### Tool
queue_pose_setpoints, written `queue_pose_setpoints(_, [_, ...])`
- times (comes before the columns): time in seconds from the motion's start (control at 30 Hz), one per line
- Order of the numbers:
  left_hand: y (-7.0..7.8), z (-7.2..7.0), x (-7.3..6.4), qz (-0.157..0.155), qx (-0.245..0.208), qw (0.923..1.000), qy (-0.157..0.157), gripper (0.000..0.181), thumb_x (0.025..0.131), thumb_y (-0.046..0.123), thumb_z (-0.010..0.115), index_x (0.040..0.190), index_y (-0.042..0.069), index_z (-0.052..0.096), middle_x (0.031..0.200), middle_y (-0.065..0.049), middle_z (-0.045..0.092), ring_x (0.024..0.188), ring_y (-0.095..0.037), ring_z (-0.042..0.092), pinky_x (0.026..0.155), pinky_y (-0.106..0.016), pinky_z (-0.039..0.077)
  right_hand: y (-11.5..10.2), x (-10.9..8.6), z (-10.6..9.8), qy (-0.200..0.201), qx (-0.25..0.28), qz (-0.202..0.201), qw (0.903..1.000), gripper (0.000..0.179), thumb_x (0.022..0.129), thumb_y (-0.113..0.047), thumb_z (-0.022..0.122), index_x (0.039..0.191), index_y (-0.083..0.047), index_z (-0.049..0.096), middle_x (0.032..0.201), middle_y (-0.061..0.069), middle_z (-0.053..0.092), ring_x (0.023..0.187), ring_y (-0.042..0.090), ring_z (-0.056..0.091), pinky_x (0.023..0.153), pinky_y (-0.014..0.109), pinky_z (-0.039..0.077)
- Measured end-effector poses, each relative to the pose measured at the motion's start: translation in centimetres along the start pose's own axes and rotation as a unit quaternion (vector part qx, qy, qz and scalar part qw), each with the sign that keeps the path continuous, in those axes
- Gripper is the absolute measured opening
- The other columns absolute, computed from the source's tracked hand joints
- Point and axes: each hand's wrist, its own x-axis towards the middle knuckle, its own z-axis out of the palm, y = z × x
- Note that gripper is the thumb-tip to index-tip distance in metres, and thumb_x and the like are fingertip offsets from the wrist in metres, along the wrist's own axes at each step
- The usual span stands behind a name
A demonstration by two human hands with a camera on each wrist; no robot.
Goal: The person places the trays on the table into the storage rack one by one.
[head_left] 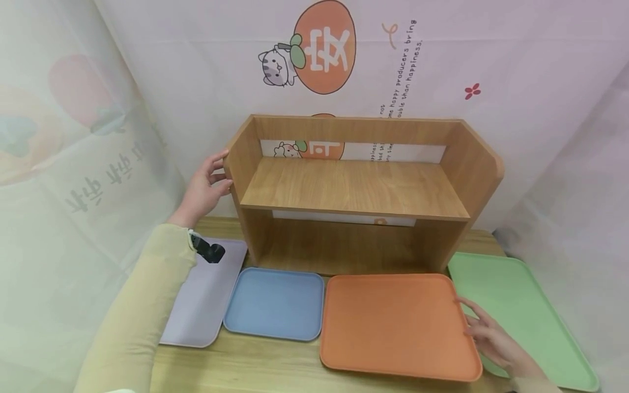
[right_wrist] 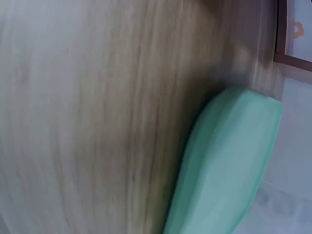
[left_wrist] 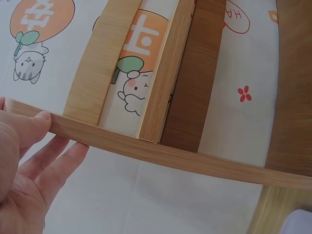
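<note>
My left hand [head_left: 203, 183] grips the front edge of the left side panel of a wooden two-tier shelf [head_left: 354, 185]. In the left wrist view, the thumb [left_wrist: 34, 126] lies over the panel's edge, with other fingers on the far side. Fairly straight fingers of my right hand [head_left: 488, 333] touch the right rim of an orange tray [head_left: 398, 327], which lies before the shelf. The right hand does not show in the right wrist view; a green tray [right_wrist: 234, 161] does, over bare wood. Both tiers of the shelf hold nothing.
On the wooden table [head_left: 265, 363], a blue tray [head_left: 275, 303] lies left of the orange one. A pale purple tray [head_left: 201, 305] is farther left, partly under my left sleeve [head_left: 142, 305]. White printed cloth [head_left: 196, 54] hangs behind and at both sides.
</note>
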Motion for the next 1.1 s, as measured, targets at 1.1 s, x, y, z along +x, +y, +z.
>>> queue_pose_setpoints(1.1, [-0.4, 0.0, 0.2, 0.014, 0.014, 0.9998, -0.002, 0.067, 0.094, -0.001, 0.051, 0.148, 0.030, 0.027, 0.145, -0.016, 0.038, 0.122, -0.035, 0.050, 0.091, -0.046, 0.052, -4.3, 6.6, 7.7, -0.124, 0.028, -0.120, 0.9846, 0.071, 0.089, 0.020, 0.006, 0.152, -0.012, 0.009, 0.146, 0.022, 0.036, 0.129, 0.034, 0.044, 0.104, 0.046, 0.043])
